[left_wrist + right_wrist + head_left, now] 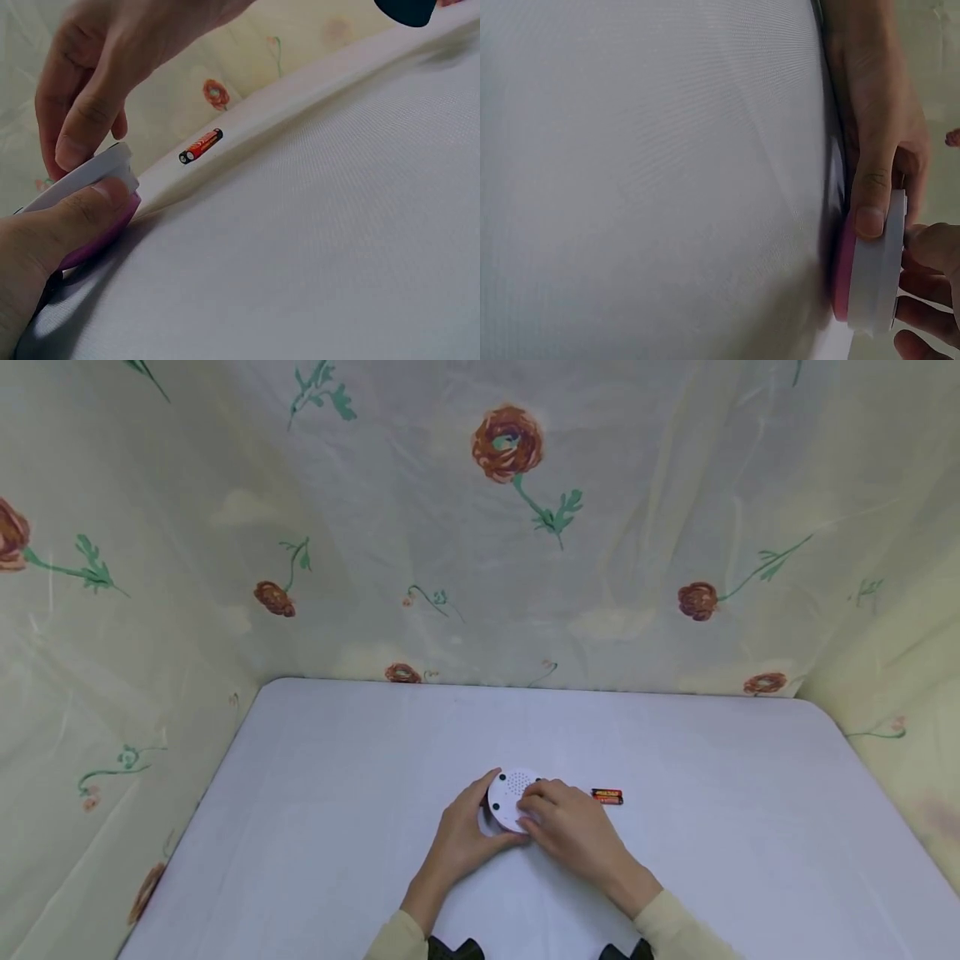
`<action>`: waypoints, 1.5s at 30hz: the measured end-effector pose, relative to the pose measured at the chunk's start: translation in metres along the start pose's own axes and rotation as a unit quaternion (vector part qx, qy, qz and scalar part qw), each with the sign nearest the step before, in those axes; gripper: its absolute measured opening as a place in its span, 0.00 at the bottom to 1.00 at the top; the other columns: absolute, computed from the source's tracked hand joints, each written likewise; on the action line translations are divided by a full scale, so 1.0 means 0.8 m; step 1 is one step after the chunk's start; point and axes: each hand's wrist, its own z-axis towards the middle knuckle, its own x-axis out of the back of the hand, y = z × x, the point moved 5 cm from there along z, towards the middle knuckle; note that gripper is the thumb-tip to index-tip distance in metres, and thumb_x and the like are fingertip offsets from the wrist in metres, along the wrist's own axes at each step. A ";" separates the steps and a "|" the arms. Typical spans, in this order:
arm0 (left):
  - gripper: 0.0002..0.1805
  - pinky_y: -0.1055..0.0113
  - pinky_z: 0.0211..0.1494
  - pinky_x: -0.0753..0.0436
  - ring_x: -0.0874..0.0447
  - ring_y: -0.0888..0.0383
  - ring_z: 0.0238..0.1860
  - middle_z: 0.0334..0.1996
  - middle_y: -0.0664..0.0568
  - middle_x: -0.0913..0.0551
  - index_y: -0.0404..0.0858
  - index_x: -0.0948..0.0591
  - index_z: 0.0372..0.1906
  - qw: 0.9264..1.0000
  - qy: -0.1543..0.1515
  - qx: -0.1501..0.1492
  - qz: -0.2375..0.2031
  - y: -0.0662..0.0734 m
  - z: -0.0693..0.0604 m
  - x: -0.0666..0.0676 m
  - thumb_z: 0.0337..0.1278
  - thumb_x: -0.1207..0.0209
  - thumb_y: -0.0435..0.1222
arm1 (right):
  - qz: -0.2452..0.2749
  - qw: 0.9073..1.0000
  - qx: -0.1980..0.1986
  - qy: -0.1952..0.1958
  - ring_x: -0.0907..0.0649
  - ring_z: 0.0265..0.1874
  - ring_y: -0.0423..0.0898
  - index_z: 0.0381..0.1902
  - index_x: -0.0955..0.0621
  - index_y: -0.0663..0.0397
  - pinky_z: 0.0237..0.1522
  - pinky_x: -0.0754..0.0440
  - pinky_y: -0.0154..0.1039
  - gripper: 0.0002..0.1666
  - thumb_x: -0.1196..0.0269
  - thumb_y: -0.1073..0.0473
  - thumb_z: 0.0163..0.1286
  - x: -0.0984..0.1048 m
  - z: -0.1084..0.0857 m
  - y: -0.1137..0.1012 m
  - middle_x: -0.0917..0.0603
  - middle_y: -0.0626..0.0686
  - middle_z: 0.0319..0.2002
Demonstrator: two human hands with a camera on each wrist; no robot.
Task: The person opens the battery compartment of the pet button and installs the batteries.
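Note:
A round white device point(508, 790) with a pink-purple underside point(97, 244) is tilted on the table, its face showing small speaker holes and dark round feet. My left hand point(467, 831) grips it by the rim, thumb along the near side and fingers around the far left. Bent fingers of my right hand point(572, 827) touch the right part of that face. Whether they pinch something small there is hidden. In the right wrist view, the thumb of my left hand point(877, 161) presses the white side wall. Two red-and-black batteries point(607, 797) lie side by side right of my right hand.
A white cloth covers the table point(360, 760). Flower-patterned curtains point(420, 510) hang behind it and along both sides. Two dark objects point(457, 950) show at the bottom edge of the head view, near the sleeves.

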 end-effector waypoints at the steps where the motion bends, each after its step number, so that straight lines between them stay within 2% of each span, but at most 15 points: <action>1: 0.52 0.57 0.64 0.27 0.29 0.55 0.64 0.65 0.52 0.28 0.45 0.37 0.70 1.000 0.000 0.000 -0.001 0.000 0.000 0.000 0.36 0.28 0.56 | -0.003 1.000 0.001 -0.005 0.19 0.36 0.41 0.33 0.15 0.47 0.38 0.19 0.37 0.09 0.29 0.55 0.53 0.001 0.001 -0.001 0.18 0.44 0.37; 8: 0.51 0.58 0.62 0.25 0.27 0.57 0.62 0.63 0.52 0.27 0.45 0.36 0.69 1.000 0.005 -0.002 -0.003 -0.001 0.001 0.000 0.36 0.28 0.54 | -0.036 0.998 0.011 -0.058 0.19 0.29 0.40 0.33 0.16 0.47 0.26 0.20 0.34 0.08 0.30 0.55 0.55 0.007 0.015 -0.009 0.19 0.44 0.34; 14: 0.49 0.58 0.63 0.26 0.28 0.58 0.63 0.62 0.53 0.26 0.46 0.35 0.69 1.000 -0.001 0.014 -0.001 -0.003 0.001 0.001 0.36 0.27 0.51 | -0.117 0.987 0.067 -0.085 0.17 0.24 0.44 0.32 0.15 0.51 0.20 0.20 0.36 0.09 0.29 0.57 0.52 0.002 0.025 -0.022 0.15 0.48 0.35; 18: 0.48 0.58 0.63 0.25 0.27 0.56 0.62 0.61 0.52 0.25 0.45 0.35 0.69 1.000 -0.002 0.016 0.009 -0.003 -0.001 0.000 0.37 0.27 0.49 | -0.141 0.980 0.096 -0.101 0.18 0.20 0.43 0.31 0.16 0.52 0.18 0.22 0.36 0.09 0.29 0.58 0.51 0.001 0.027 -0.026 0.15 0.49 0.34; 23: 0.48 0.59 0.62 0.25 0.26 0.56 0.61 0.60 0.51 0.24 0.45 0.36 0.69 1.000 -0.002 0.020 0.019 -0.001 -0.001 -0.001 0.37 0.27 0.47 | -0.155 0.975 0.119 -0.109 0.20 0.19 0.42 0.30 0.16 0.54 0.17 0.22 0.35 0.09 0.29 0.58 0.51 0.002 0.029 -0.028 0.16 0.49 0.31; 33: 0.48 0.58 0.62 0.25 0.25 0.55 0.61 0.60 0.50 0.24 0.43 0.35 0.68 1.000 0.001 0.020 0.022 0.004 -0.003 -0.001 0.37 0.26 0.44 | -0.159 0.971 0.127 -0.128 0.22 0.17 0.42 0.28 0.17 0.55 0.15 0.24 0.35 0.10 0.29 0.57 0.51 0.002 0.029 -0.029 0.17 0.50 0.30; 39: 0.48 0.58 0.61 0.24 0.25 0.54 0.60 0.60 0.49 0.24 0.42 0.35 0.68 1.000 0.009 0.007 0.018 0.007 -0.002 0.001 0.36 0.26 0.42 | -0.163 0.970 0.130 -0.126 0.22 0.16 0.41 0.28 0.17 0.56 0.14 0.25 0.34 0.09 0.30 0.58 0.52 0.004 0.029 -0.030 0.17 0.50 0.30; 45: 0.48 0.59 0.61 0.24 0.25 0.55 0.60 0.60 0.49 0.24 0.43 0.35 0.69 1.000 0.005 0.010 0.020 0.009 0.000 0.001 0.37 0.26 0.42 | -0.163 0.969 0.133 -0.130 0.23 0.16 0.40 0.29 0.17 0.56 0.15 0.24 0.33 0.08 0.30 0.58 0.52 0.007 0.030 -0.029 0.16 0.50 0.30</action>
